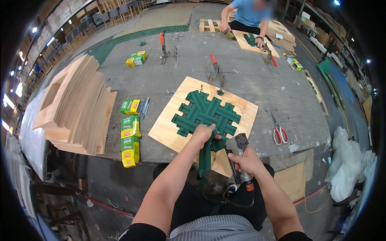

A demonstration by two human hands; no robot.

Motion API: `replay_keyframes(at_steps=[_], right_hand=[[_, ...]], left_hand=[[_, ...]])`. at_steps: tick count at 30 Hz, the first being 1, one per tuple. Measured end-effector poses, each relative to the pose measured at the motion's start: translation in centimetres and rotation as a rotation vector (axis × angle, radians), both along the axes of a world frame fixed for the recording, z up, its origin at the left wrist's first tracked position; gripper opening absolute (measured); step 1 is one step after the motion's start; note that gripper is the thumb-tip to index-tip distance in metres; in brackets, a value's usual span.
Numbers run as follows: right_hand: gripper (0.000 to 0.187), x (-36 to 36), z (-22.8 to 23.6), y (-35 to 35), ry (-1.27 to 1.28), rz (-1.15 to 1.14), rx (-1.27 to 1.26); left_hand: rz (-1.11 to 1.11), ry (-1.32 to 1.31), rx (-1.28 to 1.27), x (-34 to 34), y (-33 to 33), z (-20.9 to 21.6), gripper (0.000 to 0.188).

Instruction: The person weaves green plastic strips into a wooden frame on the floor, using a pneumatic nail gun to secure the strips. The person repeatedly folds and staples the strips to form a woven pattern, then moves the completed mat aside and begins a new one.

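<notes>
A square wooden panel point(169, 122) lies at the near edge of the table, with green elastic webbing point(201, 106) woven across its middle. My left hand point(206, 134) is closed on a loose webbing strap point(205, 158) at the weave's near side, and the strap's end hangs past the table edge. Gripped in my right hand point(248, 161) is a pneumatic staple gun point(238, 143), its nose beside the strap and the panel's near corner. An air hose runs from the gun's handle. A toggle clamp point(219, 76) with a red handle stands at the panel's far edge.
Stacked wooden frames point(70, 108) stand on the left, beside yellow-green staple boxes point(130, 132) and loose staple strips point(144, 107). Red-handled scissors point(280, 133) lie to the right. Another clamp point(163, 46) stands farther back. Across the table, a co-worker point(251, 16) handles a second panel point(241, 38).
</notes>
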State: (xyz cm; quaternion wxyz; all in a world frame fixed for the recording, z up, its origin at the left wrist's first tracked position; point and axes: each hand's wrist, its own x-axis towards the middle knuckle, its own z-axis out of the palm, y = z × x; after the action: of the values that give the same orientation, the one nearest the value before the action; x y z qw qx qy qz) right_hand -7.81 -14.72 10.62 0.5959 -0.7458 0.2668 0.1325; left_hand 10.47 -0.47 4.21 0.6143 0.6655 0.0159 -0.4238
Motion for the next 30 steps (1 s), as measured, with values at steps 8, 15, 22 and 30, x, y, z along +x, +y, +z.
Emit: replay_keyframes(at_steps=[8, 15, 22, 30], right_hand=[[0.046, 1.2, -0.7, 0.9, 0.025, 0.089, -0.077], [0.057, 1.5, -0.1, 1.5, 0.046, 0.132, -0.079], [0.049, 1.4, -0.1, 2.1, 0.051, 0.147, -0.145], [0.044, 1.0, -0.1, 2.8, 0.027, 0.169, -0.059]], left_hand=[[0.004, -0.005, -0.043, 0.6, 0.3, -1.3, 0.040], [0.015, 0.022, -0.050, 0.7, 0.3, -1.2, 0.040], [0.008, 0.045, -0.009, 0.5, 0.3, -0.3, 0.042], [-0.002, 0.031, 0.020, 0.5, 0.1, -0.3, 0.042]])
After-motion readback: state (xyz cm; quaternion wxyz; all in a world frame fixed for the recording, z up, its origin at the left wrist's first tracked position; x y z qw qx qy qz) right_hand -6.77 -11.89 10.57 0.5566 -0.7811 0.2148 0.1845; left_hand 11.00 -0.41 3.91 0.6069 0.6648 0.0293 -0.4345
